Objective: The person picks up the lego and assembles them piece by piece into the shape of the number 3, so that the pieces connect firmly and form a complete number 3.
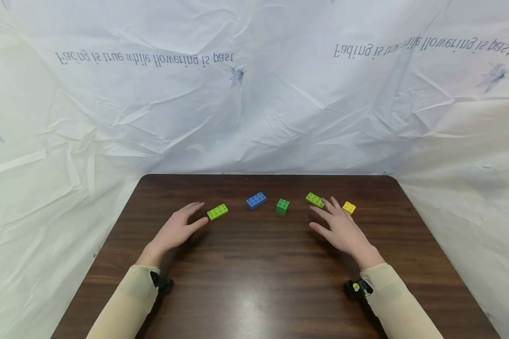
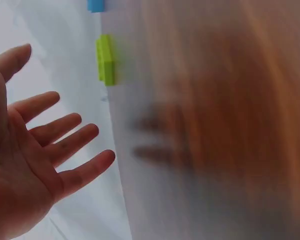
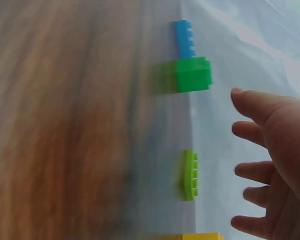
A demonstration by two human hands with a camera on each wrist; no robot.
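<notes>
My left hand hovers over the left part of the table, fingers spread, holding nothing. Just right of its fingertips lies a lime green building brick. My right hand is also spread and holds nothing. Its fingers overlap the near end of a second lime brick in the head view, and a yellow brick lies beyond its knuckles. Between the hands are a blue brick and a taller dark green brick. In the right wrist view the second lime brick sits apart from the fingers.
The bricks form a loose row on a dark wood table with rounded far corners. Behind and beside it hangs a wrinkled white sheet with printed lettering. Each wrist wears a small black camera, one at the left cuff.
</notes>
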